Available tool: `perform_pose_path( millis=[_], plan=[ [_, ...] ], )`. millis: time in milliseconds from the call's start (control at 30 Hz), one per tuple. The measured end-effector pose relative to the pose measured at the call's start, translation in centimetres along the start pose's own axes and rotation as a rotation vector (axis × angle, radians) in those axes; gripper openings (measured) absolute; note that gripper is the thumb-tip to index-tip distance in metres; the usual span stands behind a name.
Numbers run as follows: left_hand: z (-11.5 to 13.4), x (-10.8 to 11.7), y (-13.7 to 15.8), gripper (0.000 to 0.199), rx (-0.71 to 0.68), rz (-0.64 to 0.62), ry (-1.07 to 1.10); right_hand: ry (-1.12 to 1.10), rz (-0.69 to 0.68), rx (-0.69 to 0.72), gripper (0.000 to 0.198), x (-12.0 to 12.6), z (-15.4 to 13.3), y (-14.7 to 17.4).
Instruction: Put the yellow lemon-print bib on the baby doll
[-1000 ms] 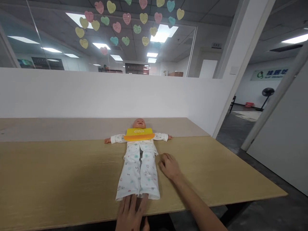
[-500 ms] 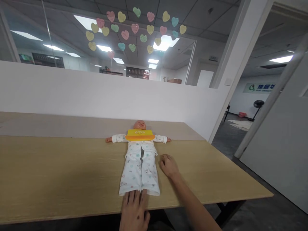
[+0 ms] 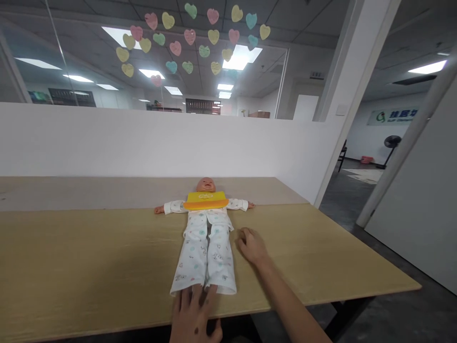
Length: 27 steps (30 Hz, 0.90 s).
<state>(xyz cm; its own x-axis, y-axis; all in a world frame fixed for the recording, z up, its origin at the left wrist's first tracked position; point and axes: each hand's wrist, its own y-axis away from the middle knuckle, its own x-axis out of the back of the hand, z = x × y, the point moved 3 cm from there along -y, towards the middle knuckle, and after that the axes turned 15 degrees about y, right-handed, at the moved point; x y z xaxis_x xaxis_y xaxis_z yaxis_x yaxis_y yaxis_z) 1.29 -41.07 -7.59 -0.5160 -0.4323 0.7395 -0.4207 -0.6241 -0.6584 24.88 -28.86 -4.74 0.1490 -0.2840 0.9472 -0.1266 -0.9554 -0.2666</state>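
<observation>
A baby doll (image 3: 206,185) lies on its back on the table, arms stretched out sideways. It wears a white printed top and white printed trousers (image 3: 219,259). A yellow bib with an orange lower edge (image 3: 205,200) covers its chest. At the trouser hems, by the near table edge, is my left hand (image 3: 194,314), its fingers stretched out and their tips touching the cloth of one leg. My right hand (image 3: 253,245) rests on the tabletop to the right of the trousers, apart from them, with its fingers curled in and no object showing in them.
The wooden table (image 3: 107,252) has a grey strip along its back, against a white wall (image 3: 143,147). Above the wall is a window with heart-shaped notes (image 3: 189,36). An open door (image 3: 414,190) stands to the right, beyond the table's right edge.
The camera view has tilted slightly. My left hand has shifted a little left, its fingers spread slightly wider at the trouser hem. My right hand and the doll stay in place.
</observation>
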Motion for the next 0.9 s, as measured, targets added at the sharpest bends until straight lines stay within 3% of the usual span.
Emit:
perform_pose_path(
  millis=[167,333,467,633,900],
  plan=[
    [-0.5,1.0,-0.3,0.059,0.04,-0.073,-0.016,-0.083,-0.005,-0.035,0.032,0.1,0.2,-0.1],
    [-0.3,0.5,0.0,0.056,0.037,-0.102,0.006,-0.122,-0.001,-0.033,0.03,-0.2,0.2,-0.2],
    [0.2,-0.3,0.2,0.051,0.002,-0.079,0.017,-0.149,-0.007,-0.026,0.032,-0.5,0.4,-0.3],
    [0.2,-0.6,0.3,0.053,0.093,-0.053,0.048,-0.163,-0.006,-0.026,0.031,-0.9,0.4,-0.3],
    [1.2,-0.9,0.5,0.056,0.098,-0.006,-0.056,-0.207,-0.023,-0.06,0.033,-0.3,0.3,-0.1]
  ],
)
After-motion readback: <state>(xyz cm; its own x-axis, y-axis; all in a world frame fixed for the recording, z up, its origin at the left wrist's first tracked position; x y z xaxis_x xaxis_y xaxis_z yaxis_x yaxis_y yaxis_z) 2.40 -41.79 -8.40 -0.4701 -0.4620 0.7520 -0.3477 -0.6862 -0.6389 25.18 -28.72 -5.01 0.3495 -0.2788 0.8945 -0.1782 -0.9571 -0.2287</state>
